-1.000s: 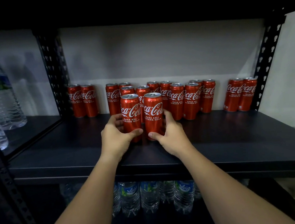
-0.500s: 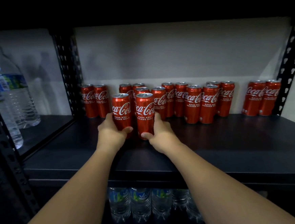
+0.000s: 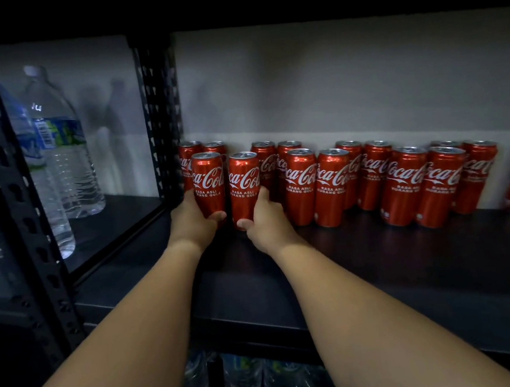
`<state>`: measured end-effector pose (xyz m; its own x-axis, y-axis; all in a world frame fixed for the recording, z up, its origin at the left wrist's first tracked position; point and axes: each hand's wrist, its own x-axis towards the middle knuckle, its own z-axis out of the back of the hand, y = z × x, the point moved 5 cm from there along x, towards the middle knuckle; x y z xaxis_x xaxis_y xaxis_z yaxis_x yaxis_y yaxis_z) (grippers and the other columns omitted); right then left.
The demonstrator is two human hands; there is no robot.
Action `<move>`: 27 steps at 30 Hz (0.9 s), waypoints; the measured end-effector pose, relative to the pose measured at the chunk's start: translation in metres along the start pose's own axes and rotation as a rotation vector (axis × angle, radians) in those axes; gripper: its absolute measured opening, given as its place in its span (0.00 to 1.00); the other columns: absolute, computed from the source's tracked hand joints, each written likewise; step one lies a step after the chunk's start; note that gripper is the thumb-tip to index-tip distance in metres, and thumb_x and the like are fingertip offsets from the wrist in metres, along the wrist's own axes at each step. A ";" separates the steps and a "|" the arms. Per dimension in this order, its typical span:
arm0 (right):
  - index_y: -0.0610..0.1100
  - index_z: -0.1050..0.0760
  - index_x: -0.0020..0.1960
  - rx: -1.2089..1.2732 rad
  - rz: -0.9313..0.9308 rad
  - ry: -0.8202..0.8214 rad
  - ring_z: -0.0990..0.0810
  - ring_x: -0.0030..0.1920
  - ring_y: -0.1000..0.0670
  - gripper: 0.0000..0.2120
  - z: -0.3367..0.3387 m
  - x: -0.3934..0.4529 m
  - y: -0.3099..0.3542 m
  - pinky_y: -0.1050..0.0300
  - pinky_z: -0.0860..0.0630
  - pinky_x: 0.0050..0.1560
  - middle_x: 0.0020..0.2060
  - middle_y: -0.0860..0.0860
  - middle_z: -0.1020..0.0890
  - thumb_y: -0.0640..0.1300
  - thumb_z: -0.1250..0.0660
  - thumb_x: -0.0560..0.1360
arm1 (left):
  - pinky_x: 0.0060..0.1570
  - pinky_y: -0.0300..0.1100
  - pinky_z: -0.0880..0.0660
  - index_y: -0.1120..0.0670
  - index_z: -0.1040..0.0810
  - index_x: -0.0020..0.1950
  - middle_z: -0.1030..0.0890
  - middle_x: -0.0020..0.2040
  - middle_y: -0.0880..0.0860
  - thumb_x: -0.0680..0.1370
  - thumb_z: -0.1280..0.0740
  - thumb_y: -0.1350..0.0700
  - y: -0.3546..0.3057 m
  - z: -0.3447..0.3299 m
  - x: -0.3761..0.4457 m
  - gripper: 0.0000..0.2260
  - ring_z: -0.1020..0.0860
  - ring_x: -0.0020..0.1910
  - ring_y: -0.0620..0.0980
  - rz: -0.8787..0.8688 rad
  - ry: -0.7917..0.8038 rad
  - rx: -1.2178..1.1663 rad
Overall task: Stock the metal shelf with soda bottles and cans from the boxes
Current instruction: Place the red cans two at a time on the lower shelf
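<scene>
Gripping one red can each, the left hand (image 3: 192, 221) wraps the left can (image 3: 208, 184) and the right hand (image 3: 266, 220) wraps the right can (image 3: 244, 189), both just right of the shelf post (image 3: 159, 115). Nudged too far back, they could topple the back cans (image 3: 191, 155) behind them on the shelf (image 3: 375, 260).
</scene>
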<state>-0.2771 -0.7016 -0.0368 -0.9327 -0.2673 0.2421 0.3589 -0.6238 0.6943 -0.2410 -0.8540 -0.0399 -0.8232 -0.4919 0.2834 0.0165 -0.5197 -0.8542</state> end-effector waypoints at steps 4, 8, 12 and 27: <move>0.44 0.47 0.80 -0.010 -0.009 0.003 0.28 0.71 0.42 0.37 -0.013 0.019 0.007 0.46 0.31 0.70 0.72 0.43 0.29 0.43 0.29 0.79 | 0.70 0.54 0.31 0.52 0.32 0.76 0.24 0.71 0.55 0.77 0.24 0.56 0.005 0.000 0.018 0.30 0.26 0.71 0.57 0.007 0.012 0.016; 0.43 0.44 0.77 -0.020 -0.036 0.007 0.28 0.70 0.41 0.34 -0.020 0.033 0.010 0.46 0.30 0.68 0.70 0.42 0.28 0.43 0.29 0.79 | 0.69 0.50 0.30 0.53 0.31 0.75 0.24 0.71 0.55 0.77 0.24 0.57 0.011 -0.001 0.030 0.29 0.25 0.70 0.57 0.000 0.004 0.010; 0.44 0.45 0.79 -0.020 -0.043 0.008 0.28 0.71 0.40 0.35 -0.027 0.041 0.012 0.44 0.30 0.69 0.71 0.42 0.28 0.43 0.29 0.79 | 0.68 0.49 0.30 0.53 0.30 0.75 0.23 0.71 0.55 0.76 0.24 0.56 0.018 -0.003 0.038 0.28 0.25 0.70 0.56 -0.017 0.005 -0.005; 0.45 0.42 0.78 0.002 -0.018 -0.072 0.25 0.69 0.42 0.33 -0.026 0.039 0.004 0.46 0.28 0.67 0.69 0.44 0.26 0.45 0.29 0.79 | 0.69 0.49 0.30 0.52 0.30 0.75 0.22 0.70 0.54 0.76 0.23 0.54 0.021 -0.006 0.043 0.29 0.25 0.70 0.54 -0.100 0.018 0.008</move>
<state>-0.3106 -0.7334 -0.0421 -0.9391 -0.2026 0.2775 0.3421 -0.6265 0.7003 -0.2794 -0.8812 -0.0483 -0.8308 -0.4249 0.3595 -0.0622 -0.5710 -0.8186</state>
